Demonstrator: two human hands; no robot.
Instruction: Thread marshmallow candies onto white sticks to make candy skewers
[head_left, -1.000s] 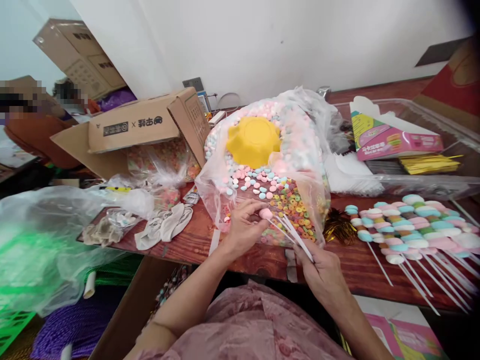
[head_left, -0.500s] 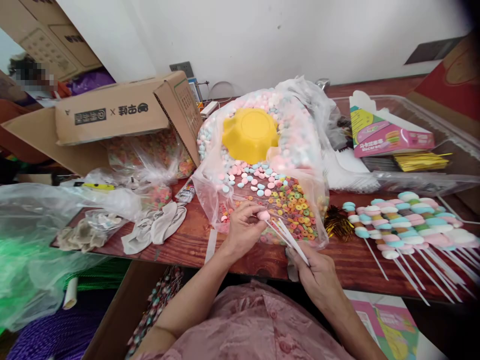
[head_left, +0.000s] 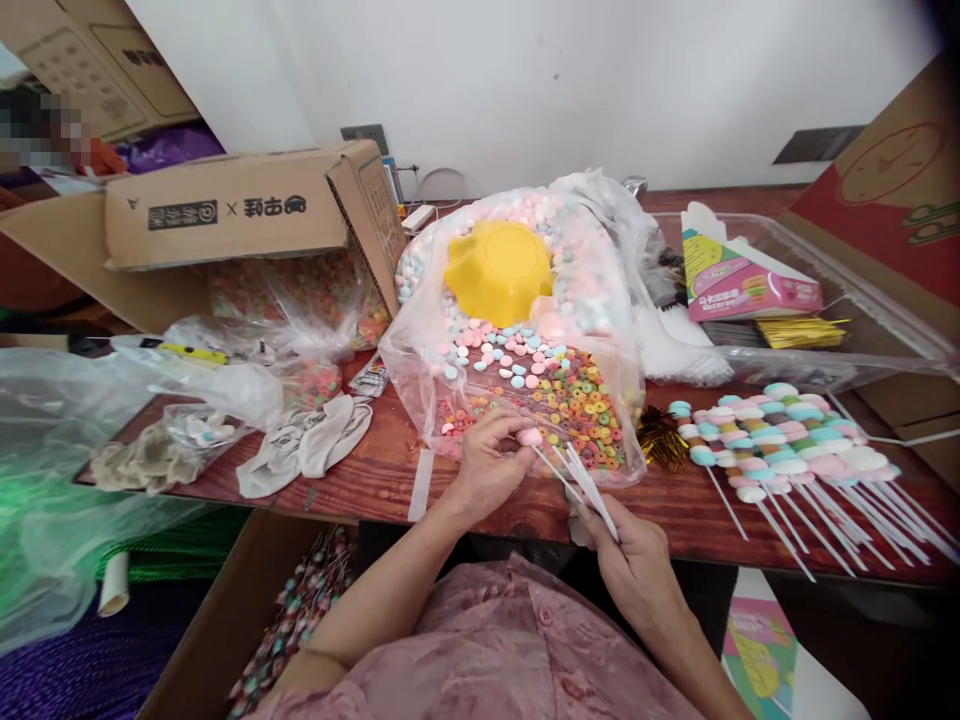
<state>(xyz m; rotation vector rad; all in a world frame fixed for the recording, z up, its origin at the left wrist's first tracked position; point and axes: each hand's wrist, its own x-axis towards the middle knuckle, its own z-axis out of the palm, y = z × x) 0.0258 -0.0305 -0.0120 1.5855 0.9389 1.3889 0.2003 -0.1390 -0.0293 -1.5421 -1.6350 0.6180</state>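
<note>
My left hand point(head_left: 489, 462) pinches a pink marshmallow-like candy point(head_left: 529, 437) between thumb and fingers, over the front of a clear plastic bag. My right hand point(head_left: 634, 552) is closed around several thin white sticks point(head_left: 595, 492). One stick stands apart from the bunch, and its tip meets the lower side of the pink candy; whether it has gone in I cannot tell. Colourful cereal rings point(head_left: 592, 405) lie just beyond my hands. Behind them are loose pink, blue and white candies point(head_left: 517, 350) and an upside-down yellow bowl point(head_left: 501, 272).
Finished-looking candy skewers point(head_left: 780, 440) lie piled at the right. Behind them, a clear tray point(head_left: 885, 345) holds a pink Macaron carton point(head_left: 750, 285) and gold ties point(head_left: 802, 332). An open cardboard box point(head_left: 240, 215) and grey cloth gloves point(head_left: 307, 445) sit at left. Far left, a person is partly visible.
The camera view has turned slightly, so things on the right appear farther left. Both hands keep their holds; the single stick stands a little farther from the bunch.
</note>
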